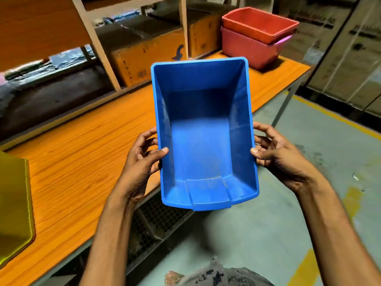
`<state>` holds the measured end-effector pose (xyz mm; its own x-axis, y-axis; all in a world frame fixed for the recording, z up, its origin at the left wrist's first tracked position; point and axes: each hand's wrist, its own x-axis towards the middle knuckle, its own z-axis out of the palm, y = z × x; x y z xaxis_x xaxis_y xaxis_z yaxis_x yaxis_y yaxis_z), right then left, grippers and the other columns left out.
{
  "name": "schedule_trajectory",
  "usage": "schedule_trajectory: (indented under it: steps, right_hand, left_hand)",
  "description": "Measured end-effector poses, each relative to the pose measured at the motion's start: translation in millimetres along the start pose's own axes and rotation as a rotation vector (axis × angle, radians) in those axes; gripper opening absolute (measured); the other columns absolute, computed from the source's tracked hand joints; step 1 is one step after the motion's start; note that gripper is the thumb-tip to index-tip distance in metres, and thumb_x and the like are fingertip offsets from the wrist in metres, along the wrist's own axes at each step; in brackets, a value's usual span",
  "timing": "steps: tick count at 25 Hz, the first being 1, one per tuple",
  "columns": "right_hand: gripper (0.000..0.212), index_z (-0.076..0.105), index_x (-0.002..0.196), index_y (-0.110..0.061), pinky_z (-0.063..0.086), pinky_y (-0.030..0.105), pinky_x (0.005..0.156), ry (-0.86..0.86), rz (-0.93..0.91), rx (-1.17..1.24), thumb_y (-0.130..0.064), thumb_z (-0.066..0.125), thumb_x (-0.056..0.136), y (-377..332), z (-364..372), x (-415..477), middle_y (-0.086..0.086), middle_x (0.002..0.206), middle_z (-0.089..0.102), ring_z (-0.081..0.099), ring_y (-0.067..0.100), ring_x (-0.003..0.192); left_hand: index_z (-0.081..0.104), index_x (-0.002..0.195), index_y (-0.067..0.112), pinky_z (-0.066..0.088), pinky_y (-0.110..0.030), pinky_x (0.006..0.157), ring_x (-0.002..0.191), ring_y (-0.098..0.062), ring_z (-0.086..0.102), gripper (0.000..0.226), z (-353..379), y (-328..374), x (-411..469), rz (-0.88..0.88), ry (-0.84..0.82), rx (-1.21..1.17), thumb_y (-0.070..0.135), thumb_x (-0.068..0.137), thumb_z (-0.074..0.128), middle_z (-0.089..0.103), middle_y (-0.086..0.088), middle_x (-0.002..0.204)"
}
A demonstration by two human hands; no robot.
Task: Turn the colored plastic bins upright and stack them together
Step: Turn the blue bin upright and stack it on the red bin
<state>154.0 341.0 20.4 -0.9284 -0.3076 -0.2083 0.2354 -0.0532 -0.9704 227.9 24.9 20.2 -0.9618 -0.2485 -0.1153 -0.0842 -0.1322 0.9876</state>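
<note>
A: Head view shows the blue bin [204,131] held in the air, open side up, over the near edge of the tabletop [86,145]. Where are the hands?

B: One on each long wall. The left hand [142,159] grasps the left wall with its thumb hooked over the rim; the right hand [276,153] grasps the right wall the same way. Both grip the half of the bin nearer the person, so the far end hangs unsupported.

A: What could go wrong from here?

B: My guess is the pinch. Thumbs on a smooth rim with the far end free could let the bin tip forward or slide out, and part of it is over the floor [309,162], not the tabletop. Also, the stack at the far corner looks skewed: the red bin [259,23] sits crooked in the pink bin [247,50], with something pale purple [284,40] showing between the rims at the right. Pressing the blue one down on that could jam it, or push the stack toward the tabletop's end, which is just beside it.

A: Count them for me

B: One blue bin in hand, one red, one pink, possibly one purple, though I cannot tell from that sliver. One yellow-green bin [14,205] lies at the left edge, seemingly bottom up and not yet turned. Two hands. At least two cardboard boxes [144,58] on the shelf behind
</note>
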Motion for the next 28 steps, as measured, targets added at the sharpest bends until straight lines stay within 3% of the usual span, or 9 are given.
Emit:
schedule_trajectory:
  steps: [4, 10, 15, 17, 19, 23, 26, 28]
  right_hand:
    - [0.068, 0.061, 0.124, -0.037, 0.048, 0.034, 0.086, 0.121, -0.050, -0.065, 0.020, 0.046, 0.091, 7, -69, -30, -0.014, 0.093, 0.071, 0.064, 0.007, 0.084]
    - [0.062, 0.057, 0.127, -0.039, 0.049, 0.036, 0.085, 0.275, -0.116, -0.140, 0.006, 0.052, 0.084, 14, -187, -64, 0.006, 0.111, 0.053, 0.048, 0.021, 0.090]
    - [0.066, 0.048, 0.134, -0.038, 0.048, 0.017, 0.082, 0.442, -0.165, -0.252, 0.013, 0.042, 0.091, 8, -263, -73, -0.009, 0.101, 0.048, 0.047, 0.000, 0.078]
    - [0.068, 0.047, 0.130, -0.044, 0.047, 0.014, 0.082, 0.503, -0.169, -0.251, 0.012, 0.044, 0.091, 11, -292, -71, -0.010, 0.101, 0.048, 0.048, 0.001, 0.082]
    - [0.069, 0.048, 0.126, -0.049, 0.049, 0.022, 0.087, 0.546, -0.163, -0.227, 0.011, 0.047, 0.092, 13, -321, -64, -0.005, 0.107, 0.051, 0.050, 0.008, 0.091]
    - [0.068, 0.053, 0.126, -0.040, 0.053, 0.022, 0.082, 0.620, -0.130, -0.154, 0.018, 0.047, 0.091, 2, -382, -29, 0.000, 0.109, 0.055, 0.053, 0.009, 0.089]
    - [0.060, 0.053, 0.130, -0.026, 0.054, 0.017, 0.075, 0.664, -0.092, -0.094, 0.020, 0.044, 0.093, -18, -420, 1, 0.001, 0.108, 0.062, 0.062, 0.002, 0.083]
    - [0.055, 0.055, 0.129, -0.021, 0.054, 0.016, 0.071, 0.701, -0.067, -0.058, 0.019, 0.043, 0.095, -34, -445, 23, -0.001, 0.106, 0.066, 0.066, -0.004, 0.077]
  left_hand:
    - [0.061, 0.135, 0.032, 0.053, -0.028, 0.077, 0.098, 0.003, 0.067, 0.052, 84, -21, -3, 0.010, -0.013, 0.001, 0.001, 0.093, 0.066, 0.065, 0.006, 0.125]
    - [0.059, 0.138, 0.027, 0.056, -0.020, 0.070, 0.097, -0.003, 0.070, 0.049, 223, -56, 3, 0.028, -0.060, -0.016, -0.001, 0.097, 0.060, 0.072, 0.012, 0.119]
    - [0.060, 0.133, 0.036, 0.054, -0.035, 0.097, 0.119, -0.017, 0.065, 0.046, 321, -72, 23, 0.074, -0.153, -0.010, 0.005, 0.098, 0.064, 0.067, 0.000, 0.133]
    - [0.058, 0.133, 0.033, 0.054, -0.030, 0.093, 0.121, -0.015, 0.064, 0.047, 355, -77, 38, 0.102, -0.202, 0.013, 0.003, 0.098, 0.063, 0.067, 0.003, 0.133]
    - [0.059, 0.134, 0.033, 0.055, -0.029, 0.092, 0.126, -0.018, 0.063, 0.047, 385, -79, 60, 0.118, -0.252, 0.041, 0.007, 0.095, 0.068, 0.067, 0.002, 0.136]
    - [0.063, 0.138, 0.029, 0.049, -0.046, 0.108, 0.130, -0.030, 0.060, 0.054, 443, -84, 123, 0.122, -0.317, 0.083, 0.020, 0.087, 0.076, 0.067, -0.005, 0.137]
    - [0.065, 0.136, 0.029, 0.051, -0.043, 0.105, 0.125, -0.025, 0.064, 0.055, 488, -80, 167, 0.107, -0.338, 0.081, 0.025, 0.083, 0.079, 0.068, -0.004, 0.133]
    - [0.065, 0.134, 0.024, 0.053, -0.033, 0.096, 0.115, -0.015, 0.067, 0.053, 519, -74, 195, 0.119, -0.355, 0.081, 0.024, 0.083, 0.078, 0.070, -0.002, 0.128]
